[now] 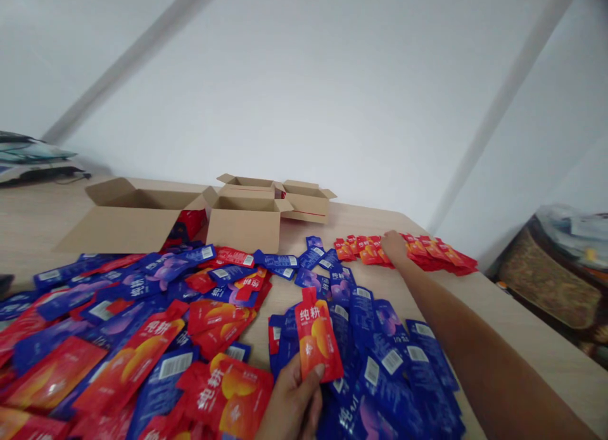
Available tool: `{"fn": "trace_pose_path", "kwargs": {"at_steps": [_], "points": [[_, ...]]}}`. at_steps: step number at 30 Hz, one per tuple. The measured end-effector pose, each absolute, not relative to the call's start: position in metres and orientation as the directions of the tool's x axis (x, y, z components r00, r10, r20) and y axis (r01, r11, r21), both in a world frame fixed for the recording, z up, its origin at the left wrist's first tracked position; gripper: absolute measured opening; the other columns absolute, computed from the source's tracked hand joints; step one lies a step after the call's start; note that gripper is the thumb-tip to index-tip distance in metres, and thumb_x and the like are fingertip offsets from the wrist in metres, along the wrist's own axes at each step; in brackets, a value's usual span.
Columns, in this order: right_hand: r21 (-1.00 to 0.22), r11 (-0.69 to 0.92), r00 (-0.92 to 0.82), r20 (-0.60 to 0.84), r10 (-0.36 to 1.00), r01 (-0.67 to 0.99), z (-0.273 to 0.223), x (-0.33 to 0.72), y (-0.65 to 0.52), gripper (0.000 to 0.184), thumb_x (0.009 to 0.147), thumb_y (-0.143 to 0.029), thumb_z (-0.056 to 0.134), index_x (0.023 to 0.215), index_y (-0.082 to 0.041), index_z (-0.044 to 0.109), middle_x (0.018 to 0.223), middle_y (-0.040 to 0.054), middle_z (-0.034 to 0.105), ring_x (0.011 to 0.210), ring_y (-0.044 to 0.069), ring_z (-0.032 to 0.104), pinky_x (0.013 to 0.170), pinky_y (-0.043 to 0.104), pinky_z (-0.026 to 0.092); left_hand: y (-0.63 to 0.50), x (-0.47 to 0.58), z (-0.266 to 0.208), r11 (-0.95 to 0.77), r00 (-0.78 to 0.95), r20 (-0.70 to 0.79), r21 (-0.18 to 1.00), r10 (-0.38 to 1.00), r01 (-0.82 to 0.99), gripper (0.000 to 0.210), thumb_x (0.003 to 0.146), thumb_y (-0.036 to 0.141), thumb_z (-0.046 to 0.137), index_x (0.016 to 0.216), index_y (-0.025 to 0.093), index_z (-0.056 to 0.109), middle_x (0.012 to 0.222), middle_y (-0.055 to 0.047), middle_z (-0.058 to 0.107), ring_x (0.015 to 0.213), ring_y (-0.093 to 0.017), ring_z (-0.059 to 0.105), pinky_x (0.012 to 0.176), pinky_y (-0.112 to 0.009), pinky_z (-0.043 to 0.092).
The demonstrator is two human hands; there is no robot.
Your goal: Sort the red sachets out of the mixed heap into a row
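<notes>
A red spouted pouch (318, 342) is pinched upright between the thumb and curled fingers of the left hand (295, 399), its printed front with orange fruit turned to view, above a spread of blue pouches (399, 361). The right hand (394, 244) is stretched to the far right, set down at an overlapped row of red pouches (439, 253); its fingers are partly hidden, so how far it is open, or whether anything is gripped, cannot be told. The pouches are flat, glossy and flexible, with narrow necks; barcode labels are shown on many blue ones. A mixed red-and-blue heap (142, 339) is piled at left, before open cartons (244, 228) of matte brown cardboard. All are carried by a pale wood-grain worktop (506, 310).
</notes>
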State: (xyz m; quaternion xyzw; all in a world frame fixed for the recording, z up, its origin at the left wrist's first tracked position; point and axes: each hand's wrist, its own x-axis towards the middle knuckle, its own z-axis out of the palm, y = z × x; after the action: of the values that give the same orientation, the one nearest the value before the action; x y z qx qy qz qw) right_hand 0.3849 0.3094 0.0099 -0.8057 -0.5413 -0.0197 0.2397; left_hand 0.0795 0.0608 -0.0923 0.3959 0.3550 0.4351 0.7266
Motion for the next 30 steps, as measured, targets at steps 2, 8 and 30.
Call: {"fn": "trace_pose_path", "kwargs": {"at_steps": [2, 8, 30], "points": [[-0.393, -0.199, 0.339, 0.326, 0.882, 0.897, 0.008, 0.361, 0.286, 0.030, 0.086, -0.017, 0.040, 0.108, -0.009, 0.060, 0.107, 0.0171, 0.064, 0.103, 0.022, 0.059, 0.085, 0.030, 0.044, 0.060, 0.078, -0.089, 0.285, 0.368, -0.143, 0.885, 0.919, -0.367, 0.046, 0.076, 0.057, 0.058, 0.096, 0.017, 0.046, 0.030, 0.012, 0.041, 0.021, -0.005, 0.022, 0.024, -0.015, 0.015], [-0.785, 0.249, -0.208, 0.156, 0.966, 0.568, -0.022, 0.262, 0.147, 0.035, 0.092, -0.045, 0.034, 0.087, -0.020, 0.058, 0.068, -0.0001, 0.063, 0.054, 0.013, 0.058, 0.054, 0.025, 0.045, 0.058, 0.075, -0.077, 0.274, 0.359, -0.118, 0.865, 0.926, -0.421, 0.042, 0.074, 0.053, 0.059, 0.094, 0.018, 0.047, 0.040, 0.010, 0.050, 0.024, -0.005, 0.032, 0.024, -0.014, 0.017], [-0.694, -0.232, 0.451, 0.149, 0.880, 0.681, -0.005, 0.390, 0.269, 0.032, 0.094, -0.037, 0.039, 0.086, -0.012, 0.057, 0.076, 0.0063, 0.063, 0.059, 0.012, 0.058, 0.055, 0.025, 0.048, 0.055, 0.078, -0.077, 0.278, 0.446, -0.176, 0.945, 0.877, -0.173, 0.063, 0.074, 0.076, 0.033, 0.058, 0.018, 0.050, 0.026, 0.008, 0.036, 0.021, -0.004, 0.023, 0.027, -0.017, 0.013]]}}
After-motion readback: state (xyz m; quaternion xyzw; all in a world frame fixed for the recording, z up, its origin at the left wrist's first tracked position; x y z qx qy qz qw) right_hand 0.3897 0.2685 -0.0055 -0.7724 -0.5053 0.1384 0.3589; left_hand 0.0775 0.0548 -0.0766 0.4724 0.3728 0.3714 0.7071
